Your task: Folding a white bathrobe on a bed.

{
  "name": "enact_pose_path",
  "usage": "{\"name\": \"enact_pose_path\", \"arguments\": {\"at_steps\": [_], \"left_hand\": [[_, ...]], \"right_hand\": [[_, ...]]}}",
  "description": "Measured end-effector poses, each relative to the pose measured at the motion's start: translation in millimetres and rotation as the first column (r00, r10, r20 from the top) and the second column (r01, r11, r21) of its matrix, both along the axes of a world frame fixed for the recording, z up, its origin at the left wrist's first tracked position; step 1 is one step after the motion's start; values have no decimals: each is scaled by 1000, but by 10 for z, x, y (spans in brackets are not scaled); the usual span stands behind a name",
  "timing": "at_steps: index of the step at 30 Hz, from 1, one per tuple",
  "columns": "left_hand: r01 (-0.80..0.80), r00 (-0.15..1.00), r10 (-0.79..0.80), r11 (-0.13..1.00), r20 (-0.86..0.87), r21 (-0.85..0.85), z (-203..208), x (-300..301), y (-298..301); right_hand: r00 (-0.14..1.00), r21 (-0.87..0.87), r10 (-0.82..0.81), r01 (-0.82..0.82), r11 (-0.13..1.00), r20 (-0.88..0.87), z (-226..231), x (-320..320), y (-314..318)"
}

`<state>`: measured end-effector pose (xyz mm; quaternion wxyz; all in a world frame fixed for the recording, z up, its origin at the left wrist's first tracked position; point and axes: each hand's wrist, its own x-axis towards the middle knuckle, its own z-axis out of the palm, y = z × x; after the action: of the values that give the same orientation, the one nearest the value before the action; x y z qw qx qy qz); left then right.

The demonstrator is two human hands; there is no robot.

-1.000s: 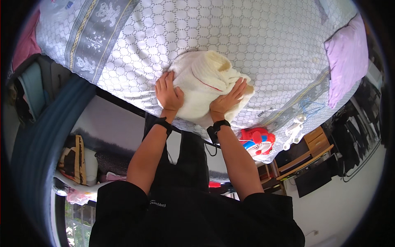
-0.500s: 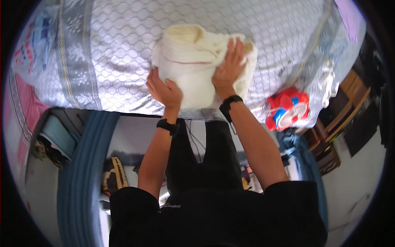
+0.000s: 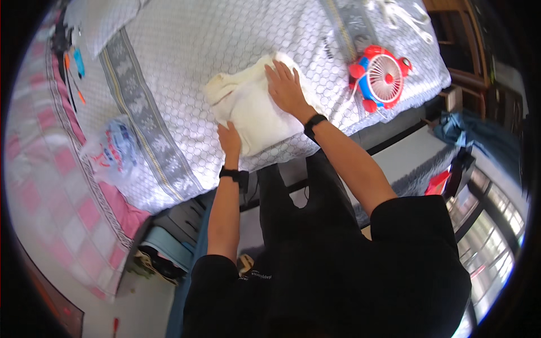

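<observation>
A folded cream garment of soft, thick cloth (image 3: 256, 115) lies on the quilted bed cover (image 3: 186, 62), close to the bed's near edge. My right hand (image 3: 287, 90) rests flat on its upper right part with the fingers spread. At its lower left edge, my left hand (image 3: 229, 139) touches the cloth, fingers stretched and not closed round anything. A fold with a darker seam line shows on the garment's left side. Each wrist wears a black band.
To the right on the bed stands a red and blue toy-shaped fan (image 3: 384, 79), with white cords (image 3: 403, 16) beyond it. A clear plastic bag (image 3: 117, 147) lies at the left, beside a pink and white checked cloth (image 3: 48, 163). Drawers (image 3: 183, 219) sit below the bed edge.
My view has turned, so the bed appears tilted and the fan sits higher. Both hands remain on the garment; the left one still rests at its left edge, the right one flat on top.
</observation>
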<state>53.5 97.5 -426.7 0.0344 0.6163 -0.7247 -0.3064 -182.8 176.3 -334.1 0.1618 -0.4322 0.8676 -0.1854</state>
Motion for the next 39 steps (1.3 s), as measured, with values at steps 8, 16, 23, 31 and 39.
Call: {"name": "enact_pose_path", "arguments": {"at_steps": [8,16,23,31,39], "left_hand": [[418,907,-255,626,-335,658,726,620,-328],[343,765,-643,443,27,828,995,1192,-284],[511,498,-865,237,-60,827,678,15,262],[768,278,-913,25,-298,640,1580,-1772,2222],[710,-116,-965,-245,-234,660,2315,-2139,3250]], "right_hand": [[901,14,-353,361,932,254,956,412,2199],[417,179,-865,863,473,279,1600,1784,3965],[-44,182,-952,983,13,302,1599,2964,4930],[-331,140,-875,944,-300,353,1454,3675,5691],[-671,88,-636,711,-697,382,1291,4235,5856]]}}
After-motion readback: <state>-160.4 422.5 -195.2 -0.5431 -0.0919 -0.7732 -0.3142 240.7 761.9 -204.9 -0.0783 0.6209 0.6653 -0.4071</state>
